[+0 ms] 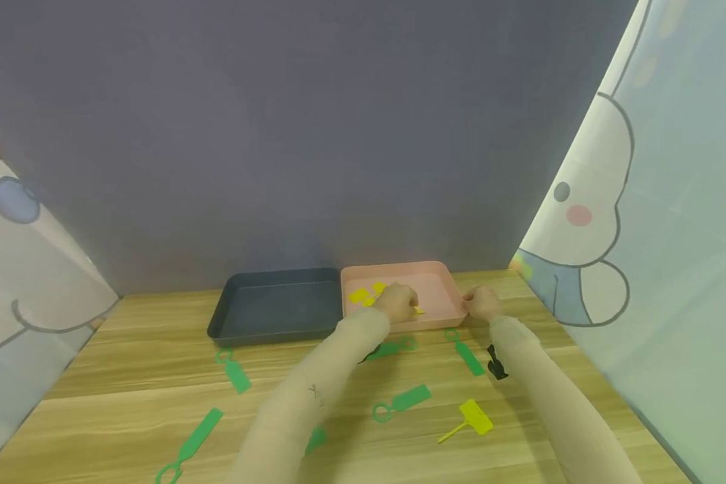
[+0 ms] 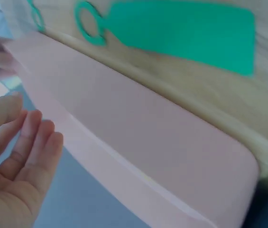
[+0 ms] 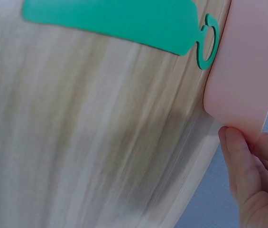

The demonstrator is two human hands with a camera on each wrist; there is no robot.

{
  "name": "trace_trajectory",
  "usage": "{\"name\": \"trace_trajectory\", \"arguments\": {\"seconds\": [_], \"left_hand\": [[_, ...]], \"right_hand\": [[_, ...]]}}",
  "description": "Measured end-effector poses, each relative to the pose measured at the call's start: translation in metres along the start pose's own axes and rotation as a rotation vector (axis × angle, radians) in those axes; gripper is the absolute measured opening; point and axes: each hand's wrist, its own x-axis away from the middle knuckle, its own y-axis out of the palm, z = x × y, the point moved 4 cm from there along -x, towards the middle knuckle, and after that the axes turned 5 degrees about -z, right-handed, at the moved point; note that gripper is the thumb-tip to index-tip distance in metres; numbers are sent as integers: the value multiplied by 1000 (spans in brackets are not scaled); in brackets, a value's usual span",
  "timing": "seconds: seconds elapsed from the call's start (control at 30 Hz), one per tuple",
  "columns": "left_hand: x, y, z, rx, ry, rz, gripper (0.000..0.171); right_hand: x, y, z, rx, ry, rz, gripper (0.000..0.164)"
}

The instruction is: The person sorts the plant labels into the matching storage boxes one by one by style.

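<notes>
A pink tray (image 1: 435, 292) stands at the back of the table, with several yellow tags (image 1: 359, 295) lying in its left half. My left hand (image 1: 397, 304) is over the tray's front part. In the left wrist view that hand (image 2: 22, 161) has loosely bent fingers with nothing between them, beside the tray wall (image 2: 138, 118). At the tray's front right corner, my right hand (image 1: 482, 304) pinches the rim. The right wrist view shows the thumb and fingers (image 3: 240, 161) on both sides of that corner.
A dark blue tray (image 1: 278, 310) adjoins the pink one on the left. Several green tags (image 1: 411, 398) with ring ends lie scattered on the wooden table (image 1: 121, 376). One yellow tag (image 1: 476, 417) lies at the front right. A grey panel (image 1: 266, 134) rises behind the trays.
</notes>
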Motion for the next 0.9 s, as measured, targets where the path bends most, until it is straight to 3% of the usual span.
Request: {"name": "trace_trajectory", "arguments": {"seconds": [0.2,0.37,0.53,0.7,0.9], "left_hand": [[20,-1,23,-16,86,-43,27],[33,13,37,-50,93,-137,27],[46,28,46,-145,171,-129,27],[67,40,56,-125,218,-164,31],[91,60,76,-279,275,-183,34]], "right_hand": [[-2,-1,-5,-32,-2,1,27],[-2,-3,-5,-31,-14,6,27],[-2,-5,-2,6,-26,13,27],[-3,-5,-1,25,-31,12,27],[-2,-5,-4,28,-38,14,26]]}}
